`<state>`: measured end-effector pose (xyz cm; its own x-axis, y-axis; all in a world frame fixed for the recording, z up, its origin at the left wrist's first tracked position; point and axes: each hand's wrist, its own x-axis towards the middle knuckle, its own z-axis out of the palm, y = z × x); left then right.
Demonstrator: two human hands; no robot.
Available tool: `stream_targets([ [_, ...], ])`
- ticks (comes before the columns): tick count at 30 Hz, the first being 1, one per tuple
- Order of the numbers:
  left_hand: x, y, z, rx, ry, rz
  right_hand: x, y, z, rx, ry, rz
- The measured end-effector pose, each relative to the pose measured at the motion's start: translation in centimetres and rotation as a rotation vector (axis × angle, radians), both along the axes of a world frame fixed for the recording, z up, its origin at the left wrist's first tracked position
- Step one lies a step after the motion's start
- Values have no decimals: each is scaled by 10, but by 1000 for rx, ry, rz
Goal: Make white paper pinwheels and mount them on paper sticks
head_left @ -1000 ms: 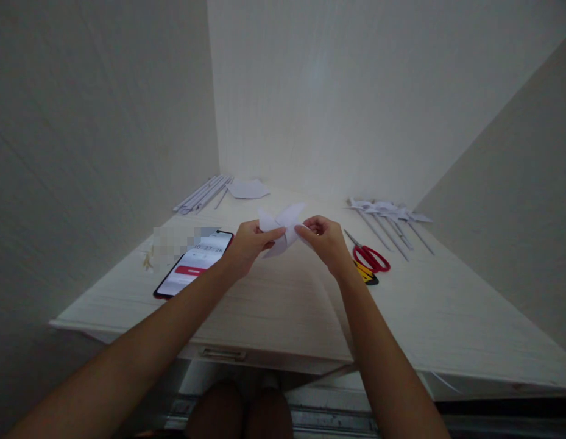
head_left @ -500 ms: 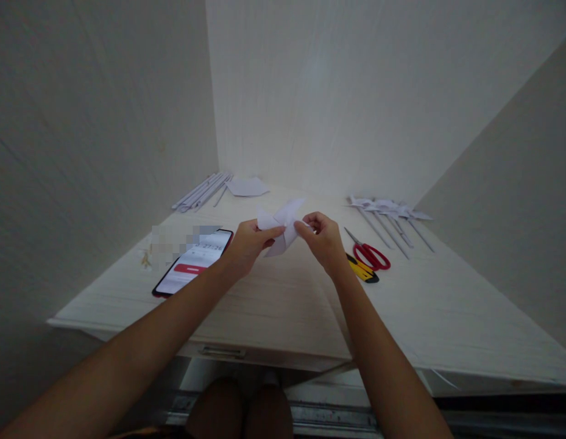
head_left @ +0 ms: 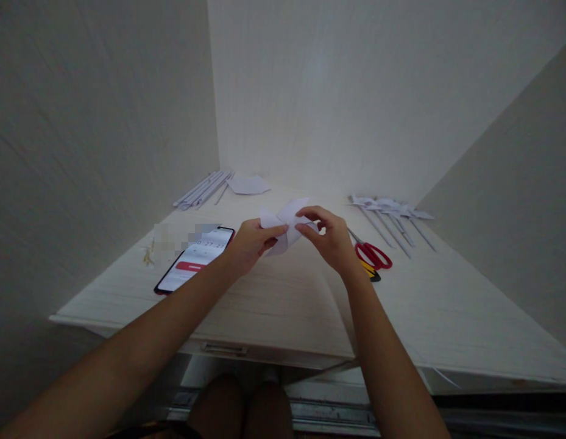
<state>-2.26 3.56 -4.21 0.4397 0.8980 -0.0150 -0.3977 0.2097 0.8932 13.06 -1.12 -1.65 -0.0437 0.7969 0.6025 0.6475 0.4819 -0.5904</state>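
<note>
A white paper pinwheel (head_left: 281, 244) is held up above the middle of the desk. My left hand (head_left: 251, 245) grips it from the left, the thumb pressed near its centre and the fingers partly hidden behind the paper. On the other side, my right hand (head_left: 327, 236) has thumb and forefinger curled about a blade at the right edge, close to the centre. Whatever lies right under these fingertips is too small to make out.
A phone (head_left: 194, 262) lies left of my hands. Red-handled scissors (head_left: 373, 255) and a yellow cutter (head_left: 370, 272) are by my right wrist. Rolled paper sticks (head_left: 203, 190) and a paper sheet (head_left: 248, 185) lie at the back left; finished pinwheels (head_left: 392, 208) at the back right. Walls enclose the desk.
My right hand has shifted slightly right, and its forefinger has lifted and reached over the pinwheel's blade. The left hand keeps its grip. My right wrist now covers more of the yellow cutter.
</note>
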Motion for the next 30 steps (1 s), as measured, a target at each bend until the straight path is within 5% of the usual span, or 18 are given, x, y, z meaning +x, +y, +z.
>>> stream_targets([
  [10, 1, 0, 1, 21, -17, -12, -1, 1, 0, 5, -15, -95],
  [30, 0, 3, -5, 110, 4, 45, -4, 5, -4, -14, 105, -19],
])
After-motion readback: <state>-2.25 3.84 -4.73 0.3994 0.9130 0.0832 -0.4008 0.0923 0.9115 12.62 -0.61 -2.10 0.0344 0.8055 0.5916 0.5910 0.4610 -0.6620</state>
